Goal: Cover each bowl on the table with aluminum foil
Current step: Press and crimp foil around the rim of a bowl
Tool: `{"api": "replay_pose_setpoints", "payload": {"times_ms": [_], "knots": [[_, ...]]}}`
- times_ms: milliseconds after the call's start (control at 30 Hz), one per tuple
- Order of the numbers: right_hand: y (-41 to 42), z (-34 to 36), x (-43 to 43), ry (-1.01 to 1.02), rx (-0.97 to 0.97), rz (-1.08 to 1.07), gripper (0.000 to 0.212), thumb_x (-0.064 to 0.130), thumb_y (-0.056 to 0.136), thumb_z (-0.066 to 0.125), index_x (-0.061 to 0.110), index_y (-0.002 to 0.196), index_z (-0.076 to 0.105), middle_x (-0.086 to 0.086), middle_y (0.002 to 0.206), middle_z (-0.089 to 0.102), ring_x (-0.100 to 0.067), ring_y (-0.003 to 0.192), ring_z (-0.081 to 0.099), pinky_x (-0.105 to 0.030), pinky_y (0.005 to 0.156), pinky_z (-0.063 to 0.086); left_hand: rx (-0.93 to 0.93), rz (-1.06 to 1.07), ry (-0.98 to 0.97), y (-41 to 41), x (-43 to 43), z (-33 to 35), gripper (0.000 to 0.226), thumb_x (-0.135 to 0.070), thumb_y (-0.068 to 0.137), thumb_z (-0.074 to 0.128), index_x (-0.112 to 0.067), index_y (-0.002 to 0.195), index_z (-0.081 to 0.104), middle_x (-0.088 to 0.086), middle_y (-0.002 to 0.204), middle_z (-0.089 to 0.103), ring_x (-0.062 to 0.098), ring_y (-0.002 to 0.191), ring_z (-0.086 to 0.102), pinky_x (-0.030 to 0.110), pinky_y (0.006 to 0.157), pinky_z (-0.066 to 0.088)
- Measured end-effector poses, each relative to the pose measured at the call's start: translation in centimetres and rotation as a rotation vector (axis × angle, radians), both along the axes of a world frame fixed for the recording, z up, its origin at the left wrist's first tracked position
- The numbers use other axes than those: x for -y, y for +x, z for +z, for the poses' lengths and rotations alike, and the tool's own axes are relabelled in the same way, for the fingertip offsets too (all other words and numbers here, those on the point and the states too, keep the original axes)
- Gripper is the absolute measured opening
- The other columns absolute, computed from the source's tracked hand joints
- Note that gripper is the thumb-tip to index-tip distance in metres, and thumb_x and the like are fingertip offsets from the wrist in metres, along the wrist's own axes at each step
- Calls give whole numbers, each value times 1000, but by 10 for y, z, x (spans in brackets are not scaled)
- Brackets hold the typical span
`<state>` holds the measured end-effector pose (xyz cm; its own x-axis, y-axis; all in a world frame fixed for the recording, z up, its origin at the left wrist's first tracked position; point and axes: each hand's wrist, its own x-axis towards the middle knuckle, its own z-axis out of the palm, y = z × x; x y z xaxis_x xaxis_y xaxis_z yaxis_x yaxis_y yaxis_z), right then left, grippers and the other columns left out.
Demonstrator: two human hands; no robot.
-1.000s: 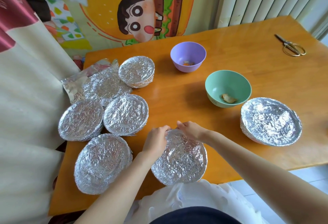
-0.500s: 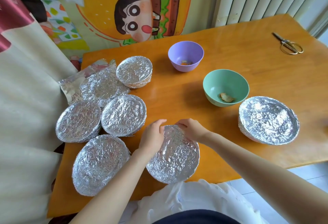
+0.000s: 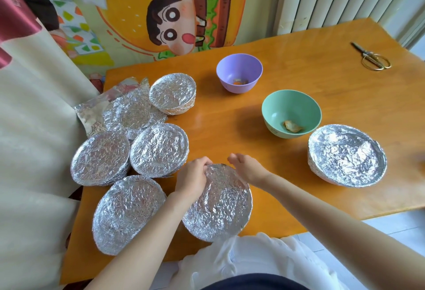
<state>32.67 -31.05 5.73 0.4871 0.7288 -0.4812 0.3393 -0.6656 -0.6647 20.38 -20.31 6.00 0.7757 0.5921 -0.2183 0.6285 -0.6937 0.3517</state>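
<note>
From the head view, the foil-covered bowl (image 3: 220,207) sits at the near edge of the desk (image 3: 230,124), right in front of the person and tipped a little toward them. The left hand (image 3: 192,180) has its grip curled over the far-left part of the rim, pinching the foil there. The right hand (image 3: 249,169) hovers at the far-right part of the rim, its grip loose, fingers half curled and holding nothing that shows. Two bowls lie bare: the green bowl (image 3: 299,103) ahead and to the right, nearer the right hand, and the purple bowl (image 3: 239,69) farther back, near the middle. The loose foil (image 3: 132,114) lies ahead and to the left, beyond the left hand, so fetching a sheet looks like that hand's job.
</note>
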Motion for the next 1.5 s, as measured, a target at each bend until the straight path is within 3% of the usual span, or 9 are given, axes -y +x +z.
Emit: {"api": "replay_pose_setpoints", "payload": {"times_ms": [100, 300, 400, 533, 667, 833, 1233, 1367, 1500], "knots": [[16, 5, 5, 6, -56, -107, 59, 41, 103, 19, 2, 122, 58, -15, 127, 58, -30, 120, 51, -36, 103, 37, -24, 46, 34, -1, -5, 7, 36, 3, 95, 42, -18, 121, 54, 1, 114, 66, 21, 90, 64, 15, 44, 27], [9, 12, 3, -85, -106, -44, 60, 44, 102, 18, 4, 96, 63, -16, 103, 63, -27, 99, 57, -29, 88, 38, -30, 14, -73, 3, -6, 12, 27, -18, 100, 41, -16, 124, 53, 0, 110, 64, 11, 60, 52, 22, 50, 37], [3, 8, 6, -100, -59, 11, 50, 41, 103, 21, 15, 67, 45, -4, 74, 51, -19, 74, 48, -27, 69, 33, -27, -23, -183, 4, 0, 7, 28, -24, 100, 44, -15, 124, 53, 1, 125, 57, 15, 98, 57, 23, 77, 41], [0, 1, 14, 9, 50, 83, 34, 31, 103, 31, 11, 109, 58, -4, 87, 60, -16, 71, 50, -26, 57, 35, 45, 32, -205, 2, 7, -3, 22, -20, 99, 45, -13, 118, 55, 1, 124, 55, 14, 107, 51, 19, 82, 35], [-5, -1, 17, 137, 143, 140, 32, 20, 102, 36, 15, 128, 54, -5, 88, 64, -19, 72, 59, -23, 61, 37, 100, 11, -204, 4, 13, 0, 30, -18, 99, 44, -18, 130, 48, -1, 126, 56, 19, 100, 59, 17, 67, 38], [1, -5, 15, 169, 181, 57, 29, 21, 100, 42, 6, 92, 66, -6, 69, 58, -20, 63, 50, -29, 58, 31, 102, -7, -166, 10, 11, -2, 25, -23, 101, 40, -22, 119, 57, -7, 81, 58, 3, 47, 37, 17, 38, 23], [12, 1, 2, 125, 265, 62, 10, 25, 82, 69, 20, 77, 76, -4, 69, 68, -17, 63, 58, -29, 60, 43, 131, -21, -148, 15, 9, -8, 23, -16, 99, 46, -18, 113, 64, -3, 99, 70, 0, 46, 37, 14, 37, 30], [16, 0, 1, 110, 256, 31, 54, 37, 91, 58, 17, 46, 36, -2, 44, 32, -16, 45, 26, -32, 51, 25, 131, -11, -131, 15, 9, -9, 21, -18, 98, 47, -18, 111, 64, 0, 88, 70, 5, 47, 37, 17, 38, 22], [19, 1, 1, 98, 226, 41, 37, 32, 82, 70, 11, 52, 61, -6, 44, 45, -12, 45, 34, -29, 50, 31, 131, -26, -149, 18, 12, -6, 21, -18, 99, 47, -17, 110, 65, 1, 84, 69, 3, 44, 36, 17, 36, 25]]}}
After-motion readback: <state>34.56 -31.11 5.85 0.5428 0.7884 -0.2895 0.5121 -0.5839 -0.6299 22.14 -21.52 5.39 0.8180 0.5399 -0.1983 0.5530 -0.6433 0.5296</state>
